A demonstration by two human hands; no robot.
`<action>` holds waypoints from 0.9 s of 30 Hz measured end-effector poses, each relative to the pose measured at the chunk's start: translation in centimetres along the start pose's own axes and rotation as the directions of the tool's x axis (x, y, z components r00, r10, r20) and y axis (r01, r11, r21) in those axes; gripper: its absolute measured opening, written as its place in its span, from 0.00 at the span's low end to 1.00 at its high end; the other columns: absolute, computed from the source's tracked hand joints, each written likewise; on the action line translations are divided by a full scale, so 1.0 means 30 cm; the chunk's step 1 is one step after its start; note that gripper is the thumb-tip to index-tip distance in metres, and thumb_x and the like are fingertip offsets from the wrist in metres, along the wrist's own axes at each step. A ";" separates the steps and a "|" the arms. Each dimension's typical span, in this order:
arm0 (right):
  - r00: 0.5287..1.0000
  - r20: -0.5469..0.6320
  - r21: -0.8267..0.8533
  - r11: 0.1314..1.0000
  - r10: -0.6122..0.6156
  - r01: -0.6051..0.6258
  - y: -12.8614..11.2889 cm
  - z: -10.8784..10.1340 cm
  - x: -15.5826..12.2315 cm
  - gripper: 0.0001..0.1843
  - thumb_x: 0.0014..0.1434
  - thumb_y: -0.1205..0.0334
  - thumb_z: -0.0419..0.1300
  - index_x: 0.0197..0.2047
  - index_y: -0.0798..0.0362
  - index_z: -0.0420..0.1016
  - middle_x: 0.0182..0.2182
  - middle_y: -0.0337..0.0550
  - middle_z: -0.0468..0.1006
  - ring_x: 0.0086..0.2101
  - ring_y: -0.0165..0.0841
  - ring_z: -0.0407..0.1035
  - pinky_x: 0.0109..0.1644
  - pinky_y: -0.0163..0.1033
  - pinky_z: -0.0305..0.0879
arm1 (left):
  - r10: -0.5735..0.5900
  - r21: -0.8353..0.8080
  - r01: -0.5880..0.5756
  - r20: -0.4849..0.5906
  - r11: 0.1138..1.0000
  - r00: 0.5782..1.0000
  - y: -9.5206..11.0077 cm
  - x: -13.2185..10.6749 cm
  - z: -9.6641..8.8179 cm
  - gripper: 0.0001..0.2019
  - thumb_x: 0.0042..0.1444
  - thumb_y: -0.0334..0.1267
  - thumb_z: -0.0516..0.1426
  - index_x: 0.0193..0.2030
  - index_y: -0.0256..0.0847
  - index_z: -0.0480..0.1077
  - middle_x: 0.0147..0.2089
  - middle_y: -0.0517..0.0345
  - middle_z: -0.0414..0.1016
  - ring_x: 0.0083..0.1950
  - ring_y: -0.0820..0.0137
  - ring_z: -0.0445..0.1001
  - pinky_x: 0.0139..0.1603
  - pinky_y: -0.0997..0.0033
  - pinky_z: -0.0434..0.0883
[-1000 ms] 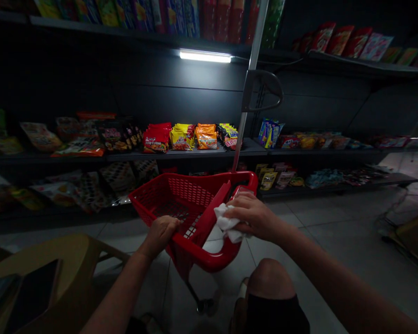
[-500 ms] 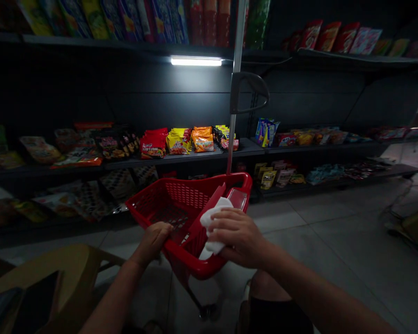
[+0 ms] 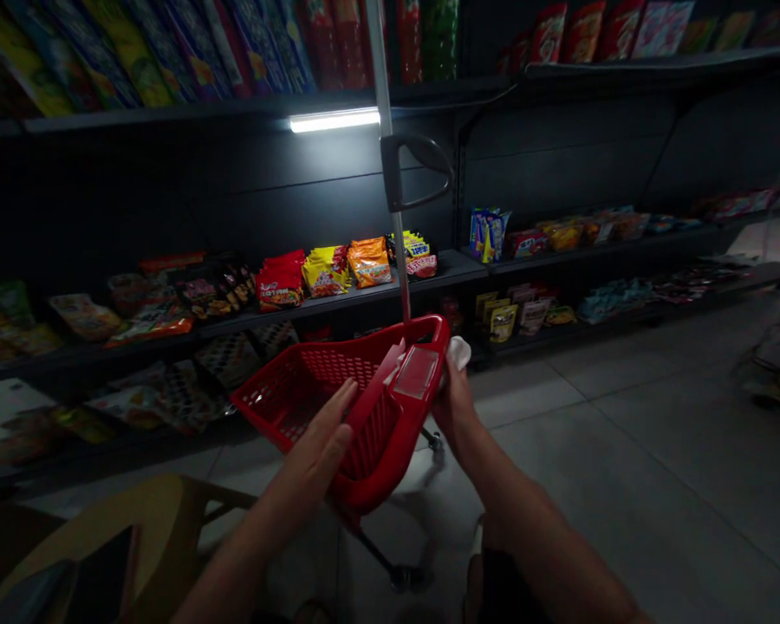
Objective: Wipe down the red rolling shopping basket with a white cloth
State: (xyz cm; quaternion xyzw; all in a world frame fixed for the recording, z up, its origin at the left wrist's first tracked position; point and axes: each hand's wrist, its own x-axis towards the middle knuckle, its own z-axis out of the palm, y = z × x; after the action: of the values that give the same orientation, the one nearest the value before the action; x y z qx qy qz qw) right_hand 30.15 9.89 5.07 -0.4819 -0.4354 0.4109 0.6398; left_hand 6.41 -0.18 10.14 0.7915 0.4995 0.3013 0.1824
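Note:
In the head view, a red plastic shopping cart [image 3: 399, 468] stands before me, with a perforated basket and a clear panel [image 3: 417, 371] on its rim. Fingers extended, my left hand [image 3: 321, 446] is open over the cart's near left side; whether it touches the rim I cannot tell. My right hand [image 3: 453, 399] is closed on a white cloth [image 3: 458, 351] at the outer right side of the rim. Much of the cloth is hidden by the hand and rim. A metal pole with a grey loop handle [image 3: 393, 173] rises at the cart's far side.
Dark shelves [image 3: 455, 269] with packaged snacks [image 3: 372, 262] run behind the cart, under a lit tube [image 3: 334, 120]. On the left is a tan chair [image 3: 162, 511] with a dark flat object [image 3: 104, 563] on it. Tiled floor [image 3: 598, 451] extends to the right.
My right hand has moved with the cloth from the near inner part of the cart to the rim's outer right side. My left hand has let go of the rim and opened.

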 end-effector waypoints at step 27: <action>0.782 0.430 0.733 0.331 0.450 -0.594 -0.073 0.132 -0.607 0.25 0.59 0.49 0.64 0.56 0.48 0.73 0.47 0.43 0.82 0.47 0.38 0.76 0.50 0.43 0.73 | 0.087 0.280 -0.066 -0.064 0.958 0.994 0.089 -0.050 0.068 0.29 0.70 0.48 0.41 0.75 0.57 0.34 0.78 0.58 0.39 0.78 0.59 0.35 0.73 0.36 0.37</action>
State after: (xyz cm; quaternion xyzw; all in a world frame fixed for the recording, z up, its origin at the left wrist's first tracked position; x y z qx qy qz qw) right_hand 21.47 -6.73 4.89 -0.1932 -0.0492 0.7847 0.5870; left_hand 9.10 -2.66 9.75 0.8160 0.5122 0.2651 0.0387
